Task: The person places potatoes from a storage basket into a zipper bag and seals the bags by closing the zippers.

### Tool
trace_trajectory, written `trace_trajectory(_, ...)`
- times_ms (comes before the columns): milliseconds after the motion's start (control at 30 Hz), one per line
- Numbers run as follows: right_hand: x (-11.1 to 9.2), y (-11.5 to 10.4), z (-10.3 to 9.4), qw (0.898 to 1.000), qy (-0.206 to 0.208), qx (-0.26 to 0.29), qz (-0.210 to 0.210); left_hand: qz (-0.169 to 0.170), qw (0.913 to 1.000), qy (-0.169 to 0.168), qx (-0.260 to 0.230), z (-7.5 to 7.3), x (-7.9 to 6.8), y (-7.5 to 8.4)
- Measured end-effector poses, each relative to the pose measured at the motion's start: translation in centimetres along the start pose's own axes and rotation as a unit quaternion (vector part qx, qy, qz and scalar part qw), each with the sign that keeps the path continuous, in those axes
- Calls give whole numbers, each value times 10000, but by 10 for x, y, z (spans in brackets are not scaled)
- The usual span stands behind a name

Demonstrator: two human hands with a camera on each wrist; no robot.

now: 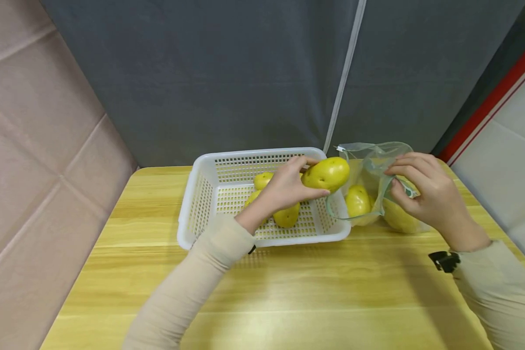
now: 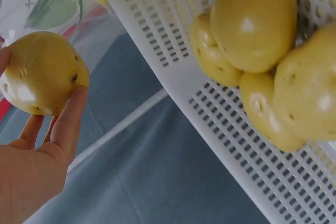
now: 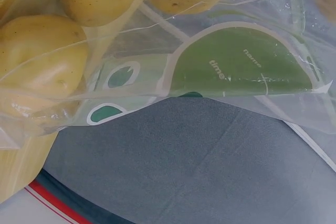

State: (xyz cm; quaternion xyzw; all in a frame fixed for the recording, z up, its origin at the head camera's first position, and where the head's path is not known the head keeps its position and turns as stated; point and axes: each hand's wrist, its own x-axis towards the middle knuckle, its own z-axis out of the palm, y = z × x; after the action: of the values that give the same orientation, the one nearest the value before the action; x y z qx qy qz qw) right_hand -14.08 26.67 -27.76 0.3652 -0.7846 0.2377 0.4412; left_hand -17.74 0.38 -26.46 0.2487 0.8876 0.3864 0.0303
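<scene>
A yellow potato (image 1: 328,174) is gripped in my left hand (image 1: 285,183), above the right end of the white basket and at the mouth of a clear zip bag (image 1: 369,151). In the left wrist view, fingers and thumb hold this potato (image 2: 44,72) from its sides, with the bag's rim just behind. My right hand (image 1: 435,192) pinches the bag's edge at the right, keeping its mouth spread. Several potatoes (image 3: 39,59) lie inside the bag, whose green printed label (image 3: 236,64) shows in the right wrist view. More potatoes (image 2: 254,22) sit in the basket (image 2: 178,85).
The perforated basket (image 1: 262,241) stands on a wooden table (image 1: 288,296), directly left of the bag. A grey curtain (image 1: 210,87) with a white seam hangs behind. Pale padded panels (image 1: 35,160) rise at the left, and a white panel with red trim (image 1: 498,97) at the right.
</scene>
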Motion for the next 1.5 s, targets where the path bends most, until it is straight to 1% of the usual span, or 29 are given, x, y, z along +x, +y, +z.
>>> trace_trajectory(133,0,0,0,10000,12,-1,15,157,9998,39,-94,6,-1,6)
trace_trajectory(233,0,0,0,10000,8,-17,26,212,9997,17,-92,10,-1,11)
trace_trajectory(400,0,0,-1,10000,-43,-47,16,194,9996,-48,198,16,0,17)
trace_trajectory(567,0,-1,-1,10000,-51,-42,6,122,9995,-163,242,23,1,22)
trace_trajectory(700,0,-1,-1,9999,-75,-69,-8,103,9989,-274,357,29,4,24)
trace_trajectory(900,-1,1,-2,9999,-131,-101,-12,104,9963,-333,790,34,8,27)
trace_trajectory(1100,-1,1,-2,9999,-148,-89,-5,148,9944,-446,945,38,12,27)
trace_trajectory(1200,-1,1,-2,9999,-136,-87,1,186,9940,-529,940,40,14,28)
trace_trajectory(1300,0,1,-2,9999,-147,-79,2,129,9942,-619,872,41,15,28)
trace_trajectory(1433,1,1,-2,9998,-166,-83,-2,-74,9972,-694,280,40,16,28)
trace_trajectory(1500,1,1,-2,9998,-155,-80,-1,-87,9971,-753,72,39,17,26)
